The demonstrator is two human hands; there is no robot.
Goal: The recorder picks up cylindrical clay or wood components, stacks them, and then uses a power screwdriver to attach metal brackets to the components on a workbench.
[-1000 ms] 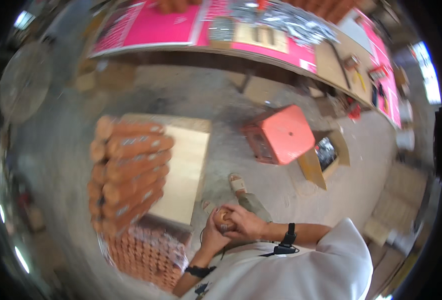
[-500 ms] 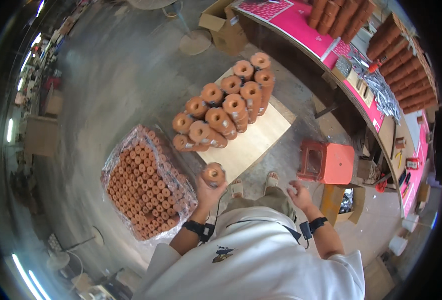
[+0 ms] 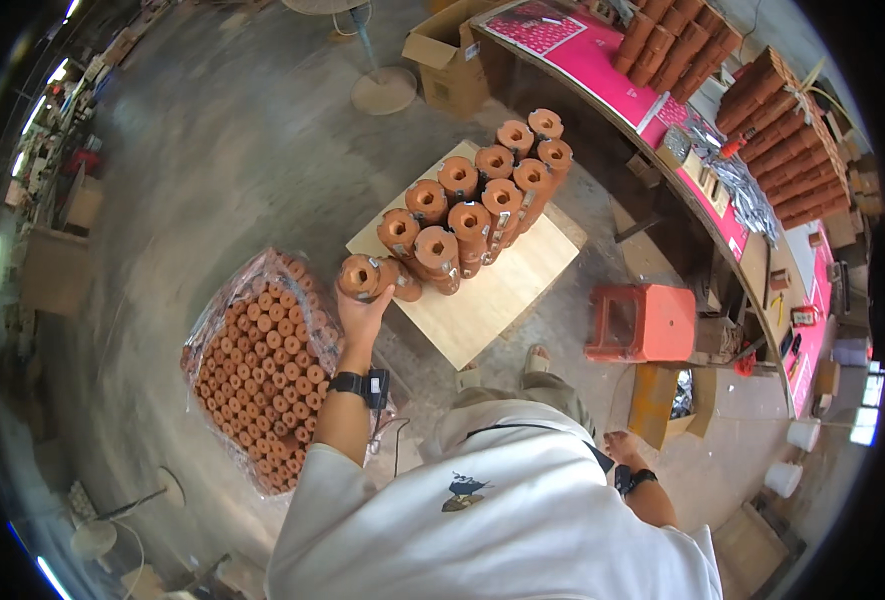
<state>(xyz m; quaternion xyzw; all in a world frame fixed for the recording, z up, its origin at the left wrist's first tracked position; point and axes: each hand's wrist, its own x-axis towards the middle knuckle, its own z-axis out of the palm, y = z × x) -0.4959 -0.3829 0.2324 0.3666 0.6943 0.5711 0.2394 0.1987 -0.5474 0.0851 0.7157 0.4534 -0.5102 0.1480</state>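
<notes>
Concrete workshop floor [image 3: 212, 170], dusty grey, seen from above. A pale wooden board [image 3: 482, 300] is laid flat on it as a clean base. Stacks of nested terracotta pots [image 3: 467, 215] are laid on their sides on the board, mouths toward the camera, packed in touching rows so they brace each other against rolling.

One more pot stack [image 3: 362, 277] is gripped by the left hand [image 3: 365, 312], fingers curled under its near end, arm stretched out. The stack is held on its side at the board's near-left corner, just beside the end stack of the front row. Whether it already rests on the board cannot be told. The sideways hold matches the lay of the rows, so it slots in without turning.

The right hand [image 3: 620, 448] hangs low by the hip, free of any pot; whether it is spread or curled cannot be told, being small and half hidden behind the shirt.

A plastic-wrapped bale of pots [image 3: 262, 370] sits on the floor just left of the board, mouths up, within easy reach. An orange stool [image 3: 644, 322] stands to the right of the board, with an open carton [image 3: 662, 400] near it. A pink-topped desk [image 3: 642, 100] runs along the upper right, loaded with more pot stacks and small hardware. Another cardboard box [image 3: 452, 55] stands on the floor by its far end.
</notes>
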